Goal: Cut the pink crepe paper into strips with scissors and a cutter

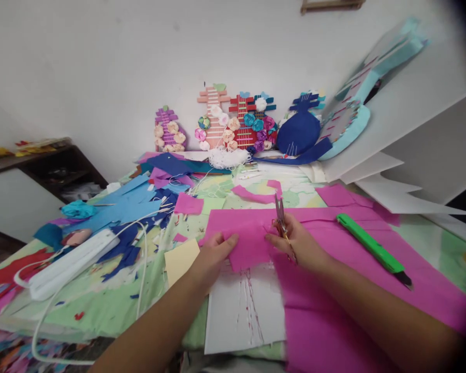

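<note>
My left hand (217, 251) pinches the left side of a small pink paper piece (249, 247), thumb on top. My right hand (295, 241) has scissors (281, 220) in it, blades pointing up and away, and its thumb and finger are at the right edge of the same piece. Just below the piece lies a white board (244, 316) with thin dark pink streaks on it. A large pink sheet (334, 305) spreads under and to the right of my hands. On that sheet rests a green cutter (373, 246) with a black end.
At the left are a white power strip (73, 261) with its cable and blue scraps (128, 207). Decorated instrument shapes (243, 124) stand along the wall behind white string (229, 157). White folded boards (411, 129) lean at the right.
</note>
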The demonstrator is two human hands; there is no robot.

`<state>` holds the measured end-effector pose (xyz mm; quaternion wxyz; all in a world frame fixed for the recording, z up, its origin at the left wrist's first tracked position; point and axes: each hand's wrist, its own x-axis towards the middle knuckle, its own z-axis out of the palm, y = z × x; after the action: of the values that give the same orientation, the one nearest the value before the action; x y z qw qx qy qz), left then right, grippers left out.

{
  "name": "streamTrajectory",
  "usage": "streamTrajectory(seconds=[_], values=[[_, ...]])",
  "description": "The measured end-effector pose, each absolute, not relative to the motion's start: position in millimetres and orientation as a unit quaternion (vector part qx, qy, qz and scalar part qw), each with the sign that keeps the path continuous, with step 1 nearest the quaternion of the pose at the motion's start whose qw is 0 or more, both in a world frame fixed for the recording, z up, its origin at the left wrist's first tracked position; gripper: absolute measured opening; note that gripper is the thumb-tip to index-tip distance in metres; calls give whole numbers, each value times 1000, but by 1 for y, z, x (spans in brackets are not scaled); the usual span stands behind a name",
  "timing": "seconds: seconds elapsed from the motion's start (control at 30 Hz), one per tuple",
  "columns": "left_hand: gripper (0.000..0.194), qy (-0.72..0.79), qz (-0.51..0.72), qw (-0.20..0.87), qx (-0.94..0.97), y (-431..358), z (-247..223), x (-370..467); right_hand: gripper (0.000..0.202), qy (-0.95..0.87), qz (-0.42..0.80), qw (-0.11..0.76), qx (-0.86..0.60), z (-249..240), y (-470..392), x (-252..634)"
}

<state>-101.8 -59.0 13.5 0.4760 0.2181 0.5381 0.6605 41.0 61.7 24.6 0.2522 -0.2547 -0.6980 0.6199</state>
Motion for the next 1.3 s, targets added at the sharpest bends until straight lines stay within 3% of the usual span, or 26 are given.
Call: streamTrajectory(seconds=[0.5, 0.97, 1.1, 1.2, 1.3], values=[[35, 532, 669, 478, 202, -58, 16, -96, 30, -703, 672, 138, -186, 18, 62, 35], [28, 564, 643, 456, 246, -58, 6, -94, 36, -634, 718, 189, -217, 12, 56, 36], [39, 581, 617, 444, 290, -59, 9, -96, 31, -631, 708, 220, -230, 13, 57, 37], [49, 602, 590, 428, 326, -59, 21, -104, 29, -647, 703, 207, -211, 15, 58, 40], [43, 620, 518, 463, 365, -55, 38, -111, 29, -667, 704, 168, -176, 14, 58, 42]])
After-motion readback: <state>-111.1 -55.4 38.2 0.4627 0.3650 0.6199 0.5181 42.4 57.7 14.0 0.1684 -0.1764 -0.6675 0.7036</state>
